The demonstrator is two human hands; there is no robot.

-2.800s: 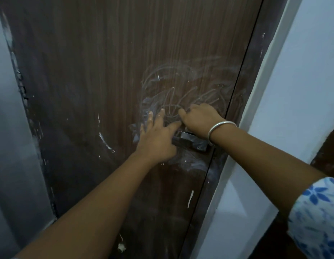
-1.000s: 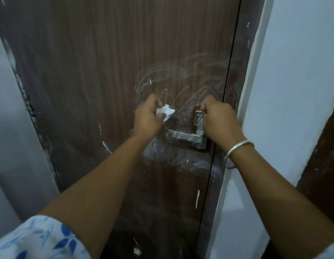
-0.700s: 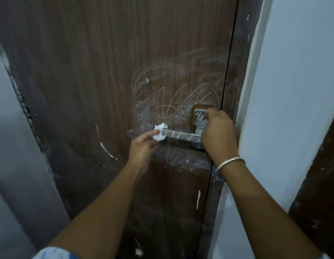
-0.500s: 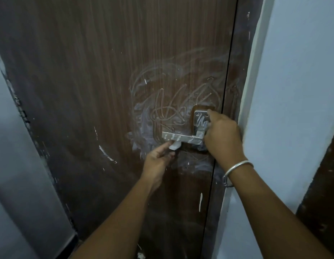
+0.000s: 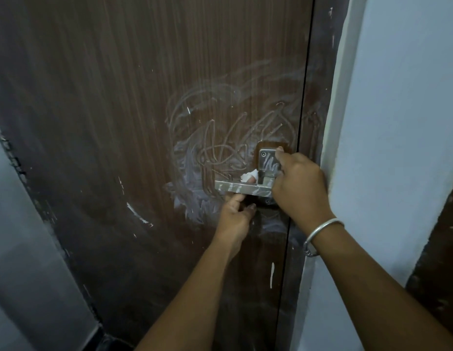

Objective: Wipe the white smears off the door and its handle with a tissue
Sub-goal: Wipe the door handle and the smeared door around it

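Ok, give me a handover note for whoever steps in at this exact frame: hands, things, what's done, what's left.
Left hand: reaches up from below behind the handle lever, pinching the tissue, which shows just above the lever.
Right hand: grips the handle at its plate end.
Done: nothing looks clean yet.
Left: white smears cover the door around the handle; the lever and plate are streaked too.

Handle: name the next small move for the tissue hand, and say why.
Probably draw the tissue along the lever toward its free end: the left hand holds it behind the lever beside the plate, which the right hand holds, and white streaks show on the lever.
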